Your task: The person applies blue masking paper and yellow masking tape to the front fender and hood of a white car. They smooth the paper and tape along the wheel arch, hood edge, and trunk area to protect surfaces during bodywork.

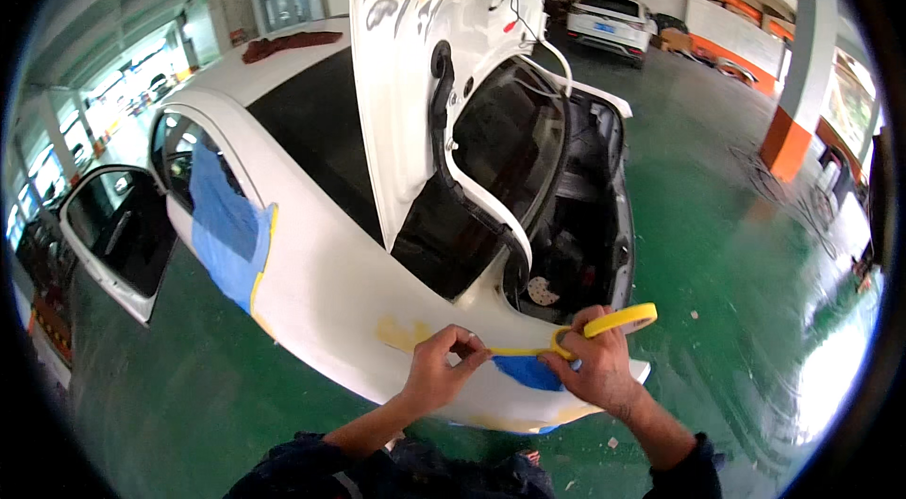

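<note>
At the rear corner of a white car (311,207), both my hands work close to the body panel. My left hand (439,372) is closed in a pinch on the end of a narrow strip of yellow masking tape (519,351). The strip runs across to my right hand (601,369), which is closed around a roll of yellow masking tape (623,319). A second, smaller yellow ring (561,342) shows at its fingers, partly hidden. Under the strip, a blue masking sheet (530,373) covers the tail-light area. Left of my left hand is a yellowish patch (401,334) on the panel.
The trunk lid (396,103) stands raised over the open trunk (585,216). Blue sheeting (226,225) edged with yellow tape hangs on the rear side, near an open door (118,235). A pillar (793,112), cables (788,192) and another white car (612,23) stand beyond.
</note>
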Tool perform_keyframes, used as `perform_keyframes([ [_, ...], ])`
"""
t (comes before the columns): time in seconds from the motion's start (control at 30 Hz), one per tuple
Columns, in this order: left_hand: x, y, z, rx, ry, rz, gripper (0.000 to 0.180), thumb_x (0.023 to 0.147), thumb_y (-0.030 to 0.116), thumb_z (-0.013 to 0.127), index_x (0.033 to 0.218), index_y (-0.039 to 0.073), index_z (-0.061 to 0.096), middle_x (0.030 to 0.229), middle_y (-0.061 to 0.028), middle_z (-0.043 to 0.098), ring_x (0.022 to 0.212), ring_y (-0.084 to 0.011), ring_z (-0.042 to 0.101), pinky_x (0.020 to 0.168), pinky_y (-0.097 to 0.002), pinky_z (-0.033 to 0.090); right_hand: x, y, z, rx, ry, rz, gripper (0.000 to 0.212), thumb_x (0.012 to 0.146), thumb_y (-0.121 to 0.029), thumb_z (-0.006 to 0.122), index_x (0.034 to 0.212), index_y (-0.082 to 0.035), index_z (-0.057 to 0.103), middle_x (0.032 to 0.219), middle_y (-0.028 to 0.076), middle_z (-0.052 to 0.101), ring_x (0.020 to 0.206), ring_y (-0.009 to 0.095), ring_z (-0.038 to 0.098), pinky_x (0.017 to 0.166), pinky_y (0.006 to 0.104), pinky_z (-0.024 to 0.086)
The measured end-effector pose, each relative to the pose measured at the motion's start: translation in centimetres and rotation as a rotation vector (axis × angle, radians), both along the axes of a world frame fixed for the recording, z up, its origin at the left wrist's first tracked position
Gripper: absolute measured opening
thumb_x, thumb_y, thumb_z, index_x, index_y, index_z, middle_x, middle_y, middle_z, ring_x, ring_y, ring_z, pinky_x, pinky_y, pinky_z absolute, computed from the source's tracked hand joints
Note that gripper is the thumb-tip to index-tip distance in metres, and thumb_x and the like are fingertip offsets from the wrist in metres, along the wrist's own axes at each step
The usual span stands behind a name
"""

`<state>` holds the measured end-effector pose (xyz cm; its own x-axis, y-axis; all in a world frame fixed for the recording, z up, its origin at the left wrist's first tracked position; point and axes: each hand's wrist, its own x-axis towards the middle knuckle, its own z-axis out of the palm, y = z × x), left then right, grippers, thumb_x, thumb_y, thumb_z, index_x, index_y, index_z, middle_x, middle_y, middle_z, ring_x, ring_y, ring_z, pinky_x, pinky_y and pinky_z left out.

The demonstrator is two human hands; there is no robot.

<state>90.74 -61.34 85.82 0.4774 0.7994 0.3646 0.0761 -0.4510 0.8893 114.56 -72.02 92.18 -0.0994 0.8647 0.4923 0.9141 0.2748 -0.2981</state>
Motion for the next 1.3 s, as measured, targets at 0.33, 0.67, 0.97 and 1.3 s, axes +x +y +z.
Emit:
perform_keyframes([
  [0.33,4.4,4.9,-0.3,0.484,-0.145,0.648,0.018,0.081,0.003,0.078,0.087,0.005,0.062,0.083,-0.0068,0.064,0.077,-0.0192,0.059,0.069,-0.033,0.048,0.9,13.9,8.7,0.414,-0.471,0.304,0.032,0.071,-0.034,0.078,0.086,-0.007,0.069,0.101,0.008,0.053,0.101,0.029,0.05,0.083,0.043,0.044],
  [0.67,4.2,11.9,-0.4,0.294,-0.26,1.237,0.018,0.079,0.013,0.081,0.073,0.005,0.066,0.08,-0.0075,0.063,0.072,-0.0238,0.052,0.069,-0.0369,0.044,-7.0,23.0,9.0,0.858,-0.679,0.389,0.025,0.076,-0.021,0.067,0.097,-0.009,0.06,0.1,0.004,0.049,0.097,0.024,0.048,0.085,0.0307,0.045],
  [0.97,3.2,13.8,-1.0,0.288,-0.165,1.314,0.023,0.08,0.019,0.08,0.072,0.008,0.061,0.077,-0.0043,0.061,0.074,-0.0263,0.057,0.071,-0.0406,0.041,-9.2,24.0,8.6,0.776,-0.652,0.398,0.026,0.076,-0.021,0.065,0.097,-0.008,0.061,0.096,0.005,0.051,0.095,0.026,0.048,0.086,0.0348,0.042],
  [1.3,0.0,14.6,-0.9,0.817,0.168,1.19,0.017,0.084,0.017,0.076,0.081,0.009,0.061,0.081,-0.0052,0.064,0.07,-0.0278,0.058,0.066,-0.0408,0.04,-9.9,24.4,8.8,0.843,-0.616,0.428,0.012,0.075,-0.021,0.064,0.079,-0.011,0.065,0.091,0.006,0.053,0.093,0.025,0.05,0.084,0.0386,0.04],
])
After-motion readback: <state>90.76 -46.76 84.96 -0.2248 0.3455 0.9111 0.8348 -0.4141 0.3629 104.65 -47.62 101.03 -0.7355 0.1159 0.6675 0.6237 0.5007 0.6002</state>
